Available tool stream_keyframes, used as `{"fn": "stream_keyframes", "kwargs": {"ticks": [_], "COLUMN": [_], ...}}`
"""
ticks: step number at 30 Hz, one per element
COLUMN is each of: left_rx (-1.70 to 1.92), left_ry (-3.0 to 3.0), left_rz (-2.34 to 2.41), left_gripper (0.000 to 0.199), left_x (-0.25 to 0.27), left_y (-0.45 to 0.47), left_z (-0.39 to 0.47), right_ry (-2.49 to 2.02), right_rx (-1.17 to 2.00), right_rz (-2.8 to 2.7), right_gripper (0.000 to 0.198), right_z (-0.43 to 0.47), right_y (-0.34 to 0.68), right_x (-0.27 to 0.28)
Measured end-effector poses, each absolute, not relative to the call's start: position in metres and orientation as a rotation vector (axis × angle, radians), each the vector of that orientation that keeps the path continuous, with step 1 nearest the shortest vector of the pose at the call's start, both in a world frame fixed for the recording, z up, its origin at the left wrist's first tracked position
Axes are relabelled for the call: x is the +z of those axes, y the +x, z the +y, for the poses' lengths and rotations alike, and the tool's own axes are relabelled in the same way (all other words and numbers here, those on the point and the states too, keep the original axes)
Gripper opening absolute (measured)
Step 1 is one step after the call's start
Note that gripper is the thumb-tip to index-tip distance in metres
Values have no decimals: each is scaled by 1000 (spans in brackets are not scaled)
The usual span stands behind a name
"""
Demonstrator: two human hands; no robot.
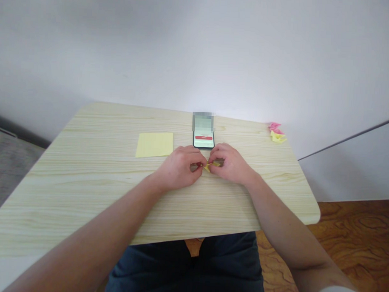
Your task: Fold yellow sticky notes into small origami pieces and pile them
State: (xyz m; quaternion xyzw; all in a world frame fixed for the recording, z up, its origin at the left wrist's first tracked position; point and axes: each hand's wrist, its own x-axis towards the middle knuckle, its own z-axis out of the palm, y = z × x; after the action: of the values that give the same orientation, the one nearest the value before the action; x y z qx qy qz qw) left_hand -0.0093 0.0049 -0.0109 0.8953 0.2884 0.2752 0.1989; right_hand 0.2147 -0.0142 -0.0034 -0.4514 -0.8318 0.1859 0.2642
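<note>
Both hands meet just below the phone, over the middle of the table. Between them is a small piece of folded yellow paper (207,167), mostly covered by fingers. My left hand (182,167) is closed, its thumb and forefinger pinching the paper's left side. My right hand (230,164) pinches the right side, and a yellow strip shows between its fingers. The paper's exact folded shape is too small to tell.
A phone (203,143) with a lit screen lies just beyond my hands. To the left is a flat yellow sheet or pad of paper (154,144). Near the right edge of the wooden table (85,172) sit a pink folded paper (274,128) and a yellow one (278,137). A white wall borders the back.
</note>
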Motion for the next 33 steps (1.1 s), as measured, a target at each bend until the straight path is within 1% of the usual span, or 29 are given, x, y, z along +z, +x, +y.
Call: {"fn": "stream_keyframes", "kwargs": {"ticks": [10, 15, 20, 22, 29, 33], "left_rx": [749, 754, 778, 798, 813, 787], "left_ry": [2471, 2449, 2439, 2418, 2392, 2413], "left_rz": [825, 839, 876, 900, 966, 1036], "left_gripper": [14, 14, 13, 13, 12, 11], "left_x": [-9, -7, -7, -8, -10, -11], "left_y": [-10, -10, -10, -11, -11, -11], "left_z": [5, 6, 6, 6, 8, 9], "right_ry": [-1211, -1209, -1312, -1325, -1280, -1319], "right_rx": [545, 673, 856, 881, 689, 645], "right_rz": [-2213, -2122, -1881, -1813, -1964, -1998], "right_gripper": [7, 12, 14, 15, 13, 13], "right_z": [-12, -13, -13, -13, -12, -11], "right_y": [217, 219, 221, 222, 224, 224], "right_x": [-8, -4, -5, -6, -7, -7]}}
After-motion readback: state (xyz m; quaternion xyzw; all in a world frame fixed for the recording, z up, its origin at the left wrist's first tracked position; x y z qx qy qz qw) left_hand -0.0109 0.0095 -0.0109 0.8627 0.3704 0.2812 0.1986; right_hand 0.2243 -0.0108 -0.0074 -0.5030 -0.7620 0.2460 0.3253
